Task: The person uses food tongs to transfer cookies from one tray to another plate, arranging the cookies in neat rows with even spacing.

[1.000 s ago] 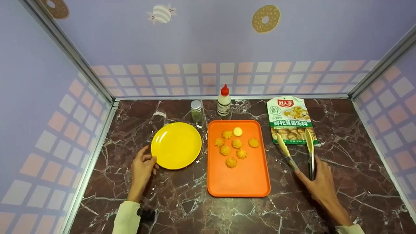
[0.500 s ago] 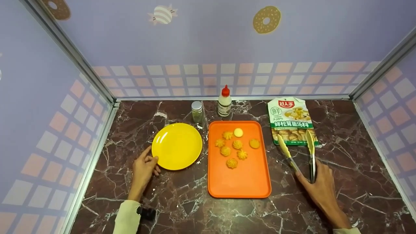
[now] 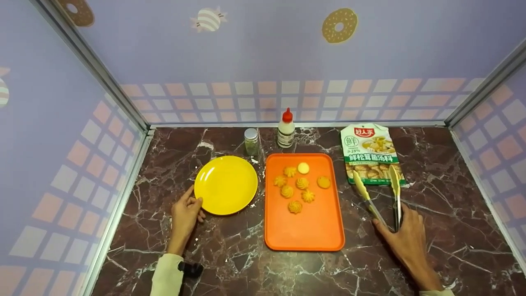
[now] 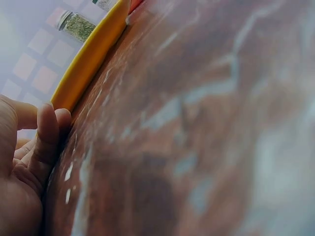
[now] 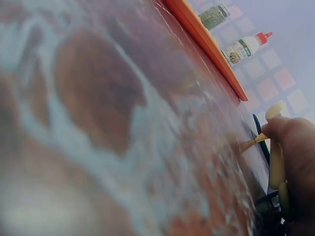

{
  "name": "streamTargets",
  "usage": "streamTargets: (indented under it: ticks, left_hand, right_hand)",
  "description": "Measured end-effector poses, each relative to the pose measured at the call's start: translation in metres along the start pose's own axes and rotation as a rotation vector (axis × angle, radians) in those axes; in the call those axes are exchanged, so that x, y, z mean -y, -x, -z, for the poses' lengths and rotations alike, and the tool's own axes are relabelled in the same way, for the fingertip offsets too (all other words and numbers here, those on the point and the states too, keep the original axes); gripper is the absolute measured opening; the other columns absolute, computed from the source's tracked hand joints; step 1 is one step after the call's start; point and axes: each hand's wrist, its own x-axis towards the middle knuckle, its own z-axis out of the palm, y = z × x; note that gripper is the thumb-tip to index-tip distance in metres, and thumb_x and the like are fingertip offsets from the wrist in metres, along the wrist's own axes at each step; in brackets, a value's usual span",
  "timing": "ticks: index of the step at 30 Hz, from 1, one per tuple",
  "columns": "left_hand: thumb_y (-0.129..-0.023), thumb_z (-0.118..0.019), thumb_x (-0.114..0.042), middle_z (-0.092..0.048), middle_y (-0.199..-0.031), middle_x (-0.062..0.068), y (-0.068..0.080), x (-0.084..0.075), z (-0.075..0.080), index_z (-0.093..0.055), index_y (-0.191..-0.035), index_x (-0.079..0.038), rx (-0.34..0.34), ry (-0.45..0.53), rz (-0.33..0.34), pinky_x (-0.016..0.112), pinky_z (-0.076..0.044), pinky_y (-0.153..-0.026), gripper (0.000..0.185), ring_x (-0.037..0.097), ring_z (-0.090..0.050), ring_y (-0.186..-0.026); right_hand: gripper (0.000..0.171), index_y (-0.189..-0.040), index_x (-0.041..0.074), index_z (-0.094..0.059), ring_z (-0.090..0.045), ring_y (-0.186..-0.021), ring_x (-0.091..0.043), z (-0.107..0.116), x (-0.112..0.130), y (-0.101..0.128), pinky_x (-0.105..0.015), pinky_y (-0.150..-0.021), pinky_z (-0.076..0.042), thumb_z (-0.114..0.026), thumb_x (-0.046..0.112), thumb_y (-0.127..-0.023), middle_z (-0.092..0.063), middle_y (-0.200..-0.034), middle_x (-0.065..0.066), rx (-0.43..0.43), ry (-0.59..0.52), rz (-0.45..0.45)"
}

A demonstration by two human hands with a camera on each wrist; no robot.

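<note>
My left hand rests on the marble counter at the near-left rim of the yellow plate. Its thumb lies on the rim, and in the left wrist view the curled fingers press against the plate's edge. My right hand grips the hinge end of yellow-tipped tongs. The tongs lie spread on the counter, tips over the soup packet. Between the hands stands an orange tray with several piped cookies. The right wrist view shows my fingers round the tongs.
A small spice jar and a red-capped squeeze bottle stand at the back of the counter, by the wall. Walls with metal rails close in the left, back and right sides. Bare marble lies in front of the tray.
Both hands stay where they were, on the plate rim and the tongs. Only the head view has shifted slightly.
</note>
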Motion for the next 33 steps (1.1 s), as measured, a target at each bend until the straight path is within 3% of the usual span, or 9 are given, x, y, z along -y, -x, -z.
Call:
streamTargets:
  ticks: [10,18,26,33]
  left_hand:
    - [-0.107,-0.065,0.001,-0.069,-0.086,0.019,0.003,0.004,-0.004,-0.049,-0.16,0.011,-0.041,-0.016,-0.033,0.025,-0.054,-0.043,0.056,0.017,-0.063,-0.051]
    - [-0.107,-0.066,0.001,-0.068,-0.086,0.02,0.004,0.005,-0.004,-0.051,-0.159,0.009,-0.049,0.007,-0.029,0.025,-0.054,-0.043,0.055,0.016,-0.063,-0.051]
    - [-0.107,-0.066,0.001,-0.068,-0.086,0.019,0.005,0.005,-0.004,-0.052,-0.159,0.008,-0.049,-0.004,-0.025,0.026,-0.054,-0.043,0.055,0.017,-0.063,-0.051]
    - [-0.107,-0.066,-0.001,-0.068,-0.088,0.021,0.002,0.002,-0.003,-0.051,-0.16,0.008,-0.044,-0.007,-0.033,0.026,-0.054,-0.043,0.055,0.017,-0.063,-0.052]
  right_hand:
    - [0.093,-0.146,-0.016,-0.055,-0.054,-0.109,-0.052,-0.001,0.006,0.001,-0.065,-0.092,-0.043,-0.094,0.037,-0.081,-0.061,-0.119,-0.036,0.013,0.031,-0.087]
    - [0.094,-0.147,-0.012,-0.056,-0.059,-0.108,-0.053,-0.001,0.014,-0.001,-0.065,-0.092,-0.044,-0.094,0.045,-0.083,-0.063,-0.119,-0.036,0.021,0.063,-0.17]
    - [0.095,-0.144,-0.008,-0.06,-0.067,-0.091,-0.054,0.003,0.023,0.001,-0.071,-0.075,-0.053,-0.089,0.062,-0.086,-0.066,-0.11,-0.03,0.023,0.114,-0.256]
    - [0.095,-0.135,-0.006,-0.061,-0.068,-0.082,-0.051,0.002,0.027,0.0,-0.069,-0.07,-0.053,-0.086,0.07,-0.084,-0.067,-0.1,-0.026,0.028,0.126,-0.304]
